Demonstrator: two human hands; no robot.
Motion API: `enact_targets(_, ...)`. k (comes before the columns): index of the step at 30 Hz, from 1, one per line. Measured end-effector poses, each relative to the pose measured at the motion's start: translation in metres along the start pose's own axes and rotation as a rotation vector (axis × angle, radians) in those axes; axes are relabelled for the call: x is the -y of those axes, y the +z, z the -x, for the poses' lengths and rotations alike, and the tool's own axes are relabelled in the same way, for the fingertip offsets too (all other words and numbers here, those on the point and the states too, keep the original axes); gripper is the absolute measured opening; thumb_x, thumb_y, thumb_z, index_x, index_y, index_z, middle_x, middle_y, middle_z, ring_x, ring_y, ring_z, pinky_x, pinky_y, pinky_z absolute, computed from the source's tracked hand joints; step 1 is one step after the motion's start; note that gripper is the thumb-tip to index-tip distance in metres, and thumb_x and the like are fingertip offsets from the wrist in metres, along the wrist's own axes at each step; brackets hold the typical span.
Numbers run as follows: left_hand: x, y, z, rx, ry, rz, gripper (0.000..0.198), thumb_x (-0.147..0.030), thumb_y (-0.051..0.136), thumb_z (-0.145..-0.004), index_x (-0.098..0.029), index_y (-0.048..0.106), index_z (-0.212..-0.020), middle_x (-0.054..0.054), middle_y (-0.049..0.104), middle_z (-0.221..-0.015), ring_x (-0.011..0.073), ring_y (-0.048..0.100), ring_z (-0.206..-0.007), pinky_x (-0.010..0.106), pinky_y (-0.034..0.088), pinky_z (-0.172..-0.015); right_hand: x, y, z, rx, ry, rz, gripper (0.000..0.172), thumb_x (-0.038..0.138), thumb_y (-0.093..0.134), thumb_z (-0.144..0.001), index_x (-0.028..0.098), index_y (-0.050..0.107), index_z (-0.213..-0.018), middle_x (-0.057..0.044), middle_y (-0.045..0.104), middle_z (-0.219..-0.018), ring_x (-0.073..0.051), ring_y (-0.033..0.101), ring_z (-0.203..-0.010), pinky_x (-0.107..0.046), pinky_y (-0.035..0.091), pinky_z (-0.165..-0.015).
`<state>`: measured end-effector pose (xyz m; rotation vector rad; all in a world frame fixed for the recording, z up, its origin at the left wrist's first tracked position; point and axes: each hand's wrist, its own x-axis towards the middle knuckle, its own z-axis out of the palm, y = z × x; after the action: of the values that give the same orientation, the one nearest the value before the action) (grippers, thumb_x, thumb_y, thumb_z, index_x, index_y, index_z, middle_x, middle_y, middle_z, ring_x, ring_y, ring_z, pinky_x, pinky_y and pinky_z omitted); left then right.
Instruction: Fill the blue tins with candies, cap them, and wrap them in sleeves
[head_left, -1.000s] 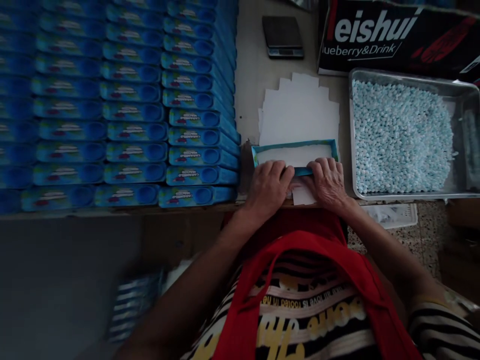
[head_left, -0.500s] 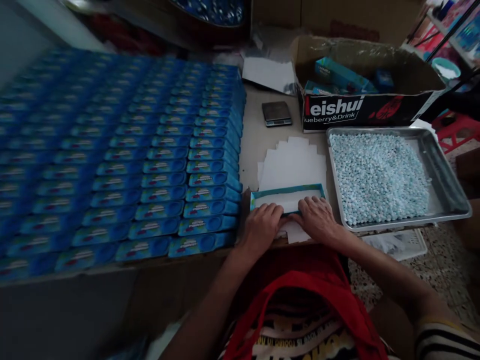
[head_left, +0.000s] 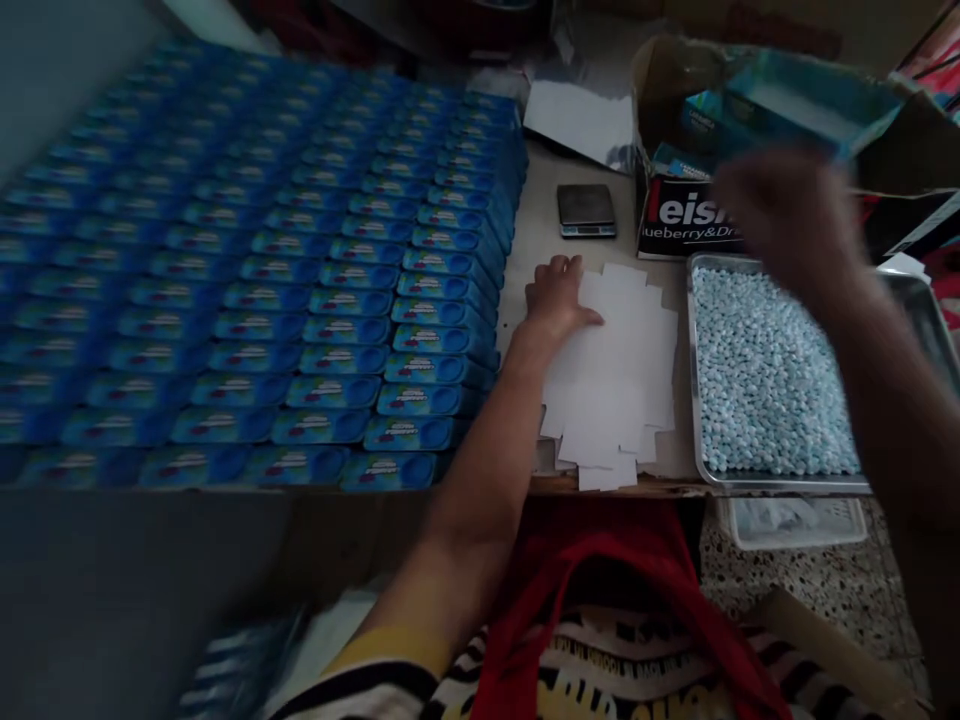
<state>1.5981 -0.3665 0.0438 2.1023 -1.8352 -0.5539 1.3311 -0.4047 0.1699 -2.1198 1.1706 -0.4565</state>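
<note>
My left hand [head_left: 556, 298] lies at the left edge of a stack of flat white cardboard blanks [head_left: 619, 370]. Its thumb stretches out over the top sheet, apart from the bent fingers. Smeared by motion, my right hand [head_left: 795, 215] is raised in front of the printed carton [head_left: 686, 218], above the far side of the metal tray. A blurred teal open box [head_left: 817, 105] with a white inside is just beyond that hand, over the carton; whether the fingers touch it I cannot tell.
Rows of blue printed packs [head_left: 300, 270] cover the table's left side. A small scale [head_left: 586, 210] and a silvery sheet [head_left: 581, 120] lie behind the blanks. At right, a metal tray [head_left: 699, 400] holds pale blue-white pellets. A white plastic basket [head_left: 799, 540] is below the table edge.
The teal box has gone from the blanks to the carton, along with my right hand. My left hand has let go of it and moved forward onto the blanks. The view has shifted.
</note>
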Motion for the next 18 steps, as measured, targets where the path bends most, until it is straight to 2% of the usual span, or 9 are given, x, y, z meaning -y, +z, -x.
enact_targets(3,0.017,-0.003,-0.006,0.099,-0.017,-0.057,0.076,-0.043,0.103,-0.069,-0.018,0.069,-0.133,0.020,0.060,-0.151,0.0463,0.050,-0.143,0.055,0.047,-0.116,-0.031,0.055,-0.028,0.052,-0.043,0.527,0.057,0.062,0.092,-0.081,0.017,0.077,-0.112,-0.017,0.074,-0.113,-0.043,0.061,-0.123,-0.060,0.048,-0.109)
enact_targets(6,0.028,-0.001,-0.001,0.062,-0.003,-0.039,0.068,-0.042,0.103,-0.070,-0.020,0.072,-0.126,0.017,0.062,-0.146,0.0429,0.053,-0.140,0.052,0.047,-0.117,-0.067,0.089,-0.050,0.131,-0.092,0.772,0.078,0.072,0.096,-0.070,0.011,0.075,-0.115,-0.021,0.073,-0.120,-0.046,0.058,-0.127,-0.064,0.042,-0.113)
enact_targets(8,0.030,0.002,0.002,0.028,-0.006,-0.017,0.068,-0.042,0.104,-0.070,-0.021,0.071,-0.125,0.017,0.062,-0.143,0.0413,0.054,-0.138,0.051,0.048,-0.115,-0.084,0.096,-0.058,0.136,-0.108,0.813,0.081,0.076,0.093,-0.073,0.010,0.074,-0.117,-0.023,0.072,-0.124,-0.047,0.058,-0.129,-0.064,0.039,-0.114)
enact_targets(10,0.030,0.004,0.004,-0.017,-0.009,0.003,0.070,-0.042,0.106,-0.067,-0.020,0.070,-0.122,0.018,0.061,-0.141,0.0409,0.055,-0.136,0.051,0.049,-0.113,-0.090,0.094,-0.059,0.129,-0.104,0.823,0.081,0.077,0.089,-0.077,0.010,0.073,-0.120,-0.023,0.070,-0.127,-0.046,0.057,-0.130,-0.063,0.038,-0.114)
enact_targets(14,0.025,0.001,0.010,-0.088,0.029,0.029,0.075,-0.039,0.110,-0.059,-0.018,0.067,-0.117,0.018,0.059,-0.142,0.0404,0.057,-0.132,0.052,0.051,-0.111,-0.075,0.092,-0.048,0.066,-0.074,0.808,0.081,0.070,0.094,-0.076,0.011,0.068,-0.125,-0.023,0.068,-0.129,-0.045,0.057,-0.128,-0.060,0.040,-0.112)
enact_targets(16,0.022,-0.001,0.013,-0.102,0.035,0.031,0.070,-0.034,0.109,-0.062,-0.018,0.066,-0.115,0.017,0.062,-0.140,0.0386,0.060,-0.129,0.051,0.052,-0.109,-0.066,0.095,-0.043,0.006,-0.065,0.755,0.078,0.061,0.097,-0.075,0.011,0.066,-0.126,-0.023,0.068,-0.127,-0.044,0.059,-0.125,-0.058,0.042,-0.110)
enact_targets(18,0.019,-0.003,0.016,-0.120,0.003,0.065,0.056,-0.027,0.103,-0.071,-0.020,0.065,-0.111,0.013,0.068,-0.129,0.0347,0.065,-0.121,0.048,0.055,-0.104,-0.061,0.098,-0.040,-0.036,-0.043,0.658,0.067,0.050,0.095,-0.079,0.014,0.064,-0.126,-0.019,0.071,-0.120,-0.040,0.063,-0.118,-0.055,0.046,-0.106)
